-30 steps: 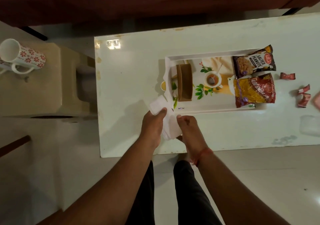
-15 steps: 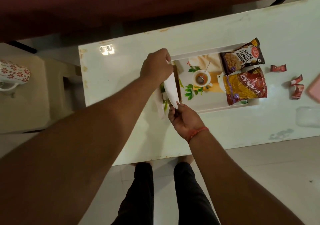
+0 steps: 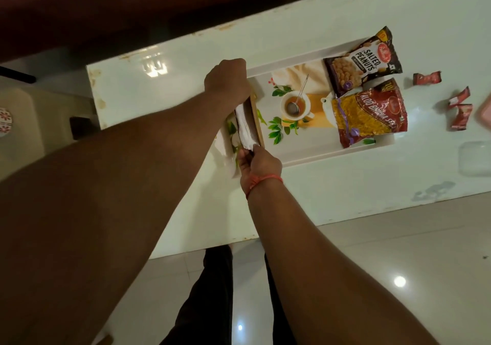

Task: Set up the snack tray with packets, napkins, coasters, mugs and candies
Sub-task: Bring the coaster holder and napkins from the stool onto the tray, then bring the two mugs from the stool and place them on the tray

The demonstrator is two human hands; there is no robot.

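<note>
Head view is showing a white table [image 3: 305, 193] carrying a rectangular snack tray [image 3: 313, 156] with a printed tea scene on its floor. Two snack packets are lying at the tray's right end: the salted peanuts packet [image 3: 364, 63] on the far side and the red bhujia packet [image 3: 372, 116] on the near side, the two overlapping slightly. At the tray's left end a wooden napkin holder [image 3: 255, 121] is standing, its long axis running from the far rim toward the near rim. A folded stack of white napkins [image 3: 245, 129] is sitting in the holder's slot, aligned with that axis. The left hand [image 3: 227, 80] is covering the far end of the holder with fingers curled down; what exactly it is pinching cannot be told, since the fingertips are hidden. The right hand [image 3: 259, 162] is at the near end, fingers closed on the napkins' near corner. The napkins are therefore lying directly between the two hands, and the right hand is the nearer one for pressing them in along the slot. Wrapped candies [image 3: 459, 105] are lying on the table, right of the tray and well apart from it, not yet loaded
</note>
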